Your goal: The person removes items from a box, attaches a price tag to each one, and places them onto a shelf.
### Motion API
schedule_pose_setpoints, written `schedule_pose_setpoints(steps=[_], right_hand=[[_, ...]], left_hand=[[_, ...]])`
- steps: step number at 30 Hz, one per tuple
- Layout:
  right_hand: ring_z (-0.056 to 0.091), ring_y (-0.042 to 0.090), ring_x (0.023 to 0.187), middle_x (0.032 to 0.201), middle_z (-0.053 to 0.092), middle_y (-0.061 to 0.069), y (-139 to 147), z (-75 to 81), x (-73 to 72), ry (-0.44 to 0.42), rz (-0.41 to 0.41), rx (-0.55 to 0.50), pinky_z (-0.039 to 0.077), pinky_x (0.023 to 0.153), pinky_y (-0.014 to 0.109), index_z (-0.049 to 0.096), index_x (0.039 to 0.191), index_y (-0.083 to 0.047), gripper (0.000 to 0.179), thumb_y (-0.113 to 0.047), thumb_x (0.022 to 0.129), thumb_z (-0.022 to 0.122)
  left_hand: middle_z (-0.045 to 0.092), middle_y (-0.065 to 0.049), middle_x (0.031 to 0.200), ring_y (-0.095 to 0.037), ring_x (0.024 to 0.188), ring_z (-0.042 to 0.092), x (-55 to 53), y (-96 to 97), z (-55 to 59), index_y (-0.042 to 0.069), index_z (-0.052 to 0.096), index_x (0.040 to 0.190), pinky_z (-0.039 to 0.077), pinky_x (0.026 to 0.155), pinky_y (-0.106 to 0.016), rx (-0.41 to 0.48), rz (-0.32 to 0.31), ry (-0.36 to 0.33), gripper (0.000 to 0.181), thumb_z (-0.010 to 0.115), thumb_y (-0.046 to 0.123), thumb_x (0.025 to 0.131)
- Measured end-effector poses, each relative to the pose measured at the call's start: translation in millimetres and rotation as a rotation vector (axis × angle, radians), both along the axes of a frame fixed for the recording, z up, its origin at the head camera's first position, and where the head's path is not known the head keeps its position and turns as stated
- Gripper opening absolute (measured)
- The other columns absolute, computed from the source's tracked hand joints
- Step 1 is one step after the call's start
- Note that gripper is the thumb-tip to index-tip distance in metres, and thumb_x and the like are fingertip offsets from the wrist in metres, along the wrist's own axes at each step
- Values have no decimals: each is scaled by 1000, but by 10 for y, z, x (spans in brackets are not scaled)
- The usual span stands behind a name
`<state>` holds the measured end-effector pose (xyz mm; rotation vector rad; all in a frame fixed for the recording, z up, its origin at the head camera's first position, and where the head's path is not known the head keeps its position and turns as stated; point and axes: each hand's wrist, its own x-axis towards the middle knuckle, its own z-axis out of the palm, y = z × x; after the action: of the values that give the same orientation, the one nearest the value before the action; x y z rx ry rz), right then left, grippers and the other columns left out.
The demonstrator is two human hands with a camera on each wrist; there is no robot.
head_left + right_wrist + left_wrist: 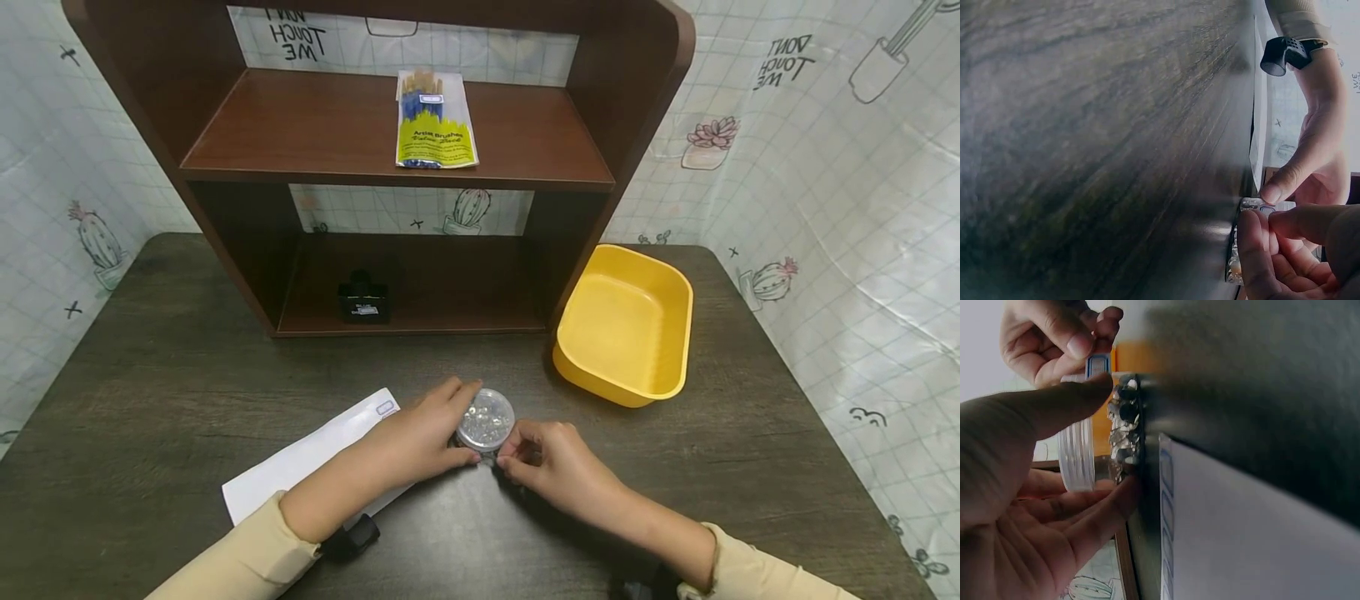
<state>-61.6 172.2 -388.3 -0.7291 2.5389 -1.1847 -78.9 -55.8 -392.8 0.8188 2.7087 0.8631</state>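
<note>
A small clear round jar [486, 421] with a translucent lid [1077, 456] stands on the dark table, holding shiny clear and silvery beads or gems [1124, 419]. My left hand [423, 437] grips it from the left, thumb on the near side and fingers around the far side. At the jar's right side is my right hand [558, 467], fingers curled, with thumb and forefinger pinching a small blue-bordered label [1099, 365] right against the jar. That label also shows between the fingertips in the right wrist view. Beneath my left forearm lies a white paper sheet [300, 467].
A brown two-tier shelf [405, 179] stands behind, with a pack of artist brushes [435, 125] on its upper board and a black bottle [363, 298] on its lower one. A yellow tub [622, 333] sits at the back right. Patterned sheeting [847, 192] surrounds the table.
</note>
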Motion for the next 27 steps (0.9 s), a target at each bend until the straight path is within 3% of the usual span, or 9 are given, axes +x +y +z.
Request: schedule_pose_setpoints(steps=[5, 16, 22, 27], right_hand=[[62, -4, 69, 78, 74, -3, -6, -4, 7, -17, -11, -4, 57, 61, 21, 71, 83, -10, 14, 2, 89, 76], [64, -2, 71, 79, 75, 1, -11, -17, 10, -42, 12, -48, 59, 63, 23, 71, 85, -6, 10, 0, 92, 75], [67, 0, 78, 85, 76, 1, 56, -4, 3, -13, 46, -59, 61, 70, 23, 74, 90, -7, 8, -1, 95, 74], [70, 1, 80, 88, 78, -1, 98, 31, -36, 29, 50, 4, 60, 71, 23, 76, 92, -9, 6, -5, 95, 75]], left_hand=[[61, -16, 134, -30, 123, 65, 25, 36, 6, -4, 46, 152, 57, 100, -45, -49, 9, 59, 84, 86, 34, 88], [65, -16, 128, -30, 117, 69, 16, 30, -14, -4, 52, 146, 59, 95, -43, -69, 6, 143, 78, 88, 31, 86], [66, -13, 125, -27, 114, 69, 10, 24, -15, -2, 54, 143, 60, 94, -41, -63, -7, 166, 75, 88, 30, 85], [66, -12, 125, -27, 116, 69, 7, 28, -15, -1, 54, 143, 60, 95, -40, -69, -16, 167, 74, 88, 31, 85]])
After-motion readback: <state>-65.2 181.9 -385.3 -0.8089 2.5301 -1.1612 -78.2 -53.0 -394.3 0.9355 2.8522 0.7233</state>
